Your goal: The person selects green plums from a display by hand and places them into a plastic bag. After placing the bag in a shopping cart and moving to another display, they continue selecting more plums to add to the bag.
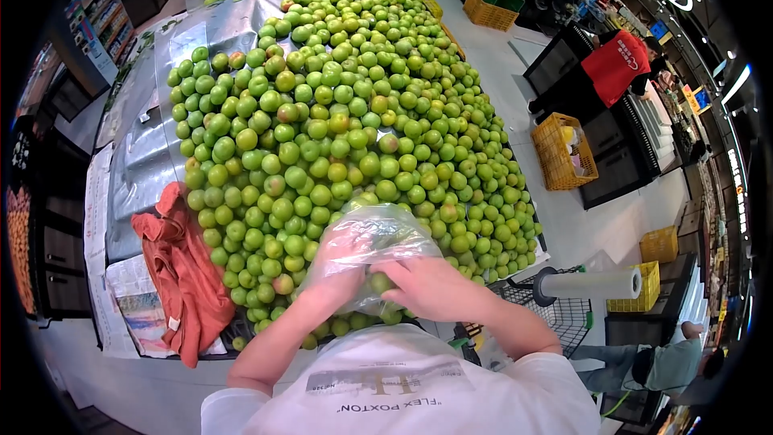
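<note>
A clear plastic bag (390, 225) is spread between my two hands, low over the near edge of a big heap of round green plums (338, 105). Some of the plums show through its film. My left hand (345, 262) grips the bag on the left, its fingers partly veiled by the shiny plastic. On the right, my right hand (423, 283) has its fingers curled against the bag's near side, with the thumb side toward my left hand. Plums lie all around both hands.
A red-orange cloth (185, 278) lies on the stand's left side. To the right are a shopping cart (564, 318), a plastic bag roll (596, 283) and a yellow crate (564, 153). One person in a red vest (616, 68) and another in jeans (612, 366) stand nearby.
</note>
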The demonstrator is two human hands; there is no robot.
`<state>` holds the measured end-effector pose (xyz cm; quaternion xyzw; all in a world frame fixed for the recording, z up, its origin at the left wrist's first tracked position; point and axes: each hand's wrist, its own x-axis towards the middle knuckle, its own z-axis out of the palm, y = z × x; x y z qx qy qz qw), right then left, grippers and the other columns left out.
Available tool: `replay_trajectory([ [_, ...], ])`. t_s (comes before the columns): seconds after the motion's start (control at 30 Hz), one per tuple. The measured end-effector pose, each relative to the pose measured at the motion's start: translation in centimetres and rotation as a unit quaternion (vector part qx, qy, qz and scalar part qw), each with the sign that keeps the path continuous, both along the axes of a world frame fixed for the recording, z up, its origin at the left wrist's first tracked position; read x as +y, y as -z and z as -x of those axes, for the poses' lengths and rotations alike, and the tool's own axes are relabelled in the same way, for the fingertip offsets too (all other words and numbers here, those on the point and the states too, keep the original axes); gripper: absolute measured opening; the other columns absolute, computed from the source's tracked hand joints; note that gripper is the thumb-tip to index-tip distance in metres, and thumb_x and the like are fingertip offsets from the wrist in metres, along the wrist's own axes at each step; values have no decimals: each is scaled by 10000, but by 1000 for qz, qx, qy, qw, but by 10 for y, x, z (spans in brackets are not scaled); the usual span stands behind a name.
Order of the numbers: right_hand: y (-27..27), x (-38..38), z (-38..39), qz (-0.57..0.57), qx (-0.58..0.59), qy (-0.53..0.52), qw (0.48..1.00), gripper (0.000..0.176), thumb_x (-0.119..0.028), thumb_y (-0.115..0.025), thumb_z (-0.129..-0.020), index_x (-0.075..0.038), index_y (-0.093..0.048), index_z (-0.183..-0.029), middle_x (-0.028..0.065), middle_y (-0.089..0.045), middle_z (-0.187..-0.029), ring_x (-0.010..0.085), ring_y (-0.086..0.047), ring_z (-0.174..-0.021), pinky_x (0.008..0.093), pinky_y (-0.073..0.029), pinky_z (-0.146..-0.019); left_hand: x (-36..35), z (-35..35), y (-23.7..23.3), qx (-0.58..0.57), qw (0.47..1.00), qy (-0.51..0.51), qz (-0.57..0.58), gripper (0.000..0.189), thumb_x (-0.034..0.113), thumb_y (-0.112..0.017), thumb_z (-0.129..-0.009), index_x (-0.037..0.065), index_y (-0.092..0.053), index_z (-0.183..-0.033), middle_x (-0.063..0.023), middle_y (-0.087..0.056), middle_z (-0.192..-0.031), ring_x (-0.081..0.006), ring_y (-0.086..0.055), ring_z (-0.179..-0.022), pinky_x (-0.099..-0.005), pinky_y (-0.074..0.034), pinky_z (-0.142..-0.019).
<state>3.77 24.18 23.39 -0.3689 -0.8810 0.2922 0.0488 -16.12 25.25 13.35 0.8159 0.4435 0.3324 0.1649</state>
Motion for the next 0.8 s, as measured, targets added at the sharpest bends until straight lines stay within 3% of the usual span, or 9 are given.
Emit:
replay_trajectory([
  [0.03, -11, 7, -2, 130, -24, -17, 991, 428, -200, -675, -933, -29, -549, -1305, 197, -594, -1206, 351, -586, -1138, 454, -499, -958, -1, -2, -1, -20, 999, -4, 30, 383, -9, -596, -823, 7, -657, -1201, -219, -664, -1168, -434, -607, -1109, -505, -480, -994],
  [0.07, -10, 16, -7, 129, -25, -16, 991, 428, -200, -675, -933, -29, -549, -1305, 197, -594, -1206, 351, -586, -1138, 454, -499, -958, -2, -2, -1, -40, 997, -10, 59, 422, -4, -599, -816, 5, -654, -1234, -209, -670, -1166, -433, -609, -1112, -500, -477, -1004],
  [0.13, -6, 41, -23, 70, 160, -55, 983, 430, -175, -675, -939, -29, -540, -1320, 173, -594, -1208, 303, -592, -1118, 407, -498, -961, 1, -5, 23, 25, 999, -10, 23, 455, 3, -604, -811, 2, -648, -1263, -207, -673, -1166, -428, -611, -1114, -500, -473, -1012],
  [0.2, -17, 81, -37, -43, 157, 40, 986, 408, -178, -657, -966, -22, -541, -1324, 155, -592, -1204, 264, -586, -1100, 382, -490, -970, 0, -3, 31, 90, 996, -10, -8, 489, 11, -610, -805, -2, -642, -1293, -205, -676, -1166, -424, -613, -1116, -501, -468, -1021],
  [0.33, 39, 193, -60, -155, 83, 291, 940, 379, -166, -640, -979, -35, -555, -1325, 171, -586, -1254, 353, -568, -1196, 454, -474, -1016, 1, -2, 22, 144, 989, -7, -11, 528, 6, -609, -804, 1, -618, -1332, -238, -650, -1222, -414, -607, -1168, -519, -451, -1059],
  [0.43, 77, 239, -63, -153, 24, 279, 948, 371, -151, -639, -978, -52, -561, -1327, 173, -585, -1273, 361, -554, -1217, 452, -469, -1032, 5, -5, 27, 119, 993, -2, -25, 514, -20, -589, -819, -11, -604, -1333, -260, -625, -1274, -430, -585, -1218, -526, -446, -1078],
  [0.53, 104, 257, -61, -219, 92, 232, 943, 354, -150, -618, -993, -56, -559, -1329, 177, -583, -1268, 357, -538, -1239, 447, -456, -1051, 7, -4, 20, 80, 995, 6, -54, 503, -22, -571, -842, -14, -593, -1345, -277, -596, -1324, -435, -564, -1255, -531, -439, -1091],
  [0.73, 127, 260, -56, -142, 168, 240, 945, 425, -159, -583, -1016, -33, -501, -1414, 205, -535, -1412, 382, -474, -1354, 432, -395, -1146, 0, -11, 20, 176, 983, -39, -29, 500, 34, -572, -875, -49, -550, -1368, -270, -584, -1353, -412, -543, -1301, -522, -352, -1174],
  [0.8, 131, 251, -56, -237, 137, 253, 928, 447, -153, -588, -1013, -33, -488, -1432, 207, -521, -1434, 375, -459, -1377, 443, -378, -1162, -2, -12, 21, 202, 978, -48, -16, 503, 51, -573, -879, -52, -544, -1371, -263, -590, -1346, -405, -540, -1307, -518, -335, -1187],
])
